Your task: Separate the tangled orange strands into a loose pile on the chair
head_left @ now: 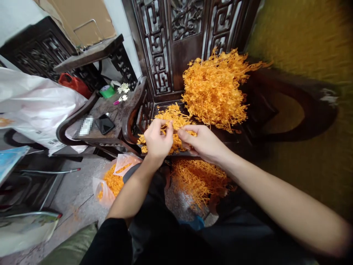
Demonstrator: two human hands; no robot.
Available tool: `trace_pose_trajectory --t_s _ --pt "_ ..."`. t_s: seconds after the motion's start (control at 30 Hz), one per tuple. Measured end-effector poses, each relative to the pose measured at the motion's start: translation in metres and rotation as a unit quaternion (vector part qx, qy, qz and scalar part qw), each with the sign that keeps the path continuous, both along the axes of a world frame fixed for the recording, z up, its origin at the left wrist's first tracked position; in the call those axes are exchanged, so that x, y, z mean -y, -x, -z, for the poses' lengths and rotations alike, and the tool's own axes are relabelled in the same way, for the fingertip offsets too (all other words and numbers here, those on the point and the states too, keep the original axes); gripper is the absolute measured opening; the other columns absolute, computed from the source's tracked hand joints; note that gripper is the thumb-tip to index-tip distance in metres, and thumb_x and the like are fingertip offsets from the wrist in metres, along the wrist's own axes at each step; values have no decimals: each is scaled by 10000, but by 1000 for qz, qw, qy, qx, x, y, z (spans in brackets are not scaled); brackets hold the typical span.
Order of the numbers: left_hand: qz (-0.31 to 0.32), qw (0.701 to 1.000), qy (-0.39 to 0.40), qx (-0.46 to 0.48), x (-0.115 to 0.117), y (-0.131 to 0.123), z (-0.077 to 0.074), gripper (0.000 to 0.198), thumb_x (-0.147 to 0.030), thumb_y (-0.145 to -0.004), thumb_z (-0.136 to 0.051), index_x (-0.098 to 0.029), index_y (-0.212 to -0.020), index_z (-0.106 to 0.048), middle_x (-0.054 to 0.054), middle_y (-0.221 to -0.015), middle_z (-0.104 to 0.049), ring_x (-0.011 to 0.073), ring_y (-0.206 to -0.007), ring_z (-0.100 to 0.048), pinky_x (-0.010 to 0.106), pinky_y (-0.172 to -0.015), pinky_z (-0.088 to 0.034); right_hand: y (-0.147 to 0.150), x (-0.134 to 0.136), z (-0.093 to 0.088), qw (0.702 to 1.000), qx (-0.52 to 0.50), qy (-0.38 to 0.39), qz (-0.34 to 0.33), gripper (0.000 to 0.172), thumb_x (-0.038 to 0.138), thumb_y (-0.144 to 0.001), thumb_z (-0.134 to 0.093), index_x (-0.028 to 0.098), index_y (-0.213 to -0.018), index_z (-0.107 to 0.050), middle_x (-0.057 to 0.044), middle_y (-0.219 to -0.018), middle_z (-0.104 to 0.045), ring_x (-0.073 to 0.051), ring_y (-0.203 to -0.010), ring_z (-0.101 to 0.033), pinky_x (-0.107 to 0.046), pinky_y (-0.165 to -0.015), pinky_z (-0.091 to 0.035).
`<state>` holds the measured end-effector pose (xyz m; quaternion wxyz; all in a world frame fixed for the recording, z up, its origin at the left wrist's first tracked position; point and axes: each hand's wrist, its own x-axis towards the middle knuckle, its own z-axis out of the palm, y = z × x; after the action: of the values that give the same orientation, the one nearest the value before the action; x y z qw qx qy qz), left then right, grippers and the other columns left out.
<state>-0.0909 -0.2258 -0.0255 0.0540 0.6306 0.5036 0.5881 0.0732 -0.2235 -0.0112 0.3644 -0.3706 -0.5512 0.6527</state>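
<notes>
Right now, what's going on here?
A person's left hand and right hand work close together at a small orange heap on a carved wooden chair; anything pinched is too small to make out. A bigger orange heap rests beyond, to the right. Orange strands show below the seat; a plastic bag holds orange bits.

The fluffy pile (174, 112) by the left edge of the seat (220, 137) is bright orange. The chair back (185, 60) is dark brown (with square, twisty patterns).
</notes>
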Motion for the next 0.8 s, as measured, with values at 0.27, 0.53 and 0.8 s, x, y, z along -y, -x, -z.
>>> trace_pose_trajectory --t_s 0.27,0.53,0.8 --pt "-38 999 2 -8 -1 6 -6 121 -190 -909 -680 -217 -798 -640 7 -771 -667 147 -652 -544 287 -682 -442 1 4 -4 986 97 -124 52 416 548 -898 -696 204 -709 -558 50 -495 -444 -92 -439 -345 -250 -458 -225" --pt "-69 970 81 221 -39 43 -8 237 -251 -863 -750 -198 -711 -576 -28 -651 -613 119 -607 -528 229 -598 -384 -5 14 -11 972 169 -141 -87 198 295 -823 -573 208 -648 -610 17 -503 -580 -128 -459 -493 -260 -478 -352" --pt "91 928 192 306 -27 21 0 295 -312 -807 -804 -180 -701 -563 -14 -642 -640 87 -540 -497 203 -514 -328 -27 -31 4 981 181 -43 50 433 264 -853 -583 106 -1192 -801 -56 -598 -714 -102 -356 -390 -275 -391 -255"
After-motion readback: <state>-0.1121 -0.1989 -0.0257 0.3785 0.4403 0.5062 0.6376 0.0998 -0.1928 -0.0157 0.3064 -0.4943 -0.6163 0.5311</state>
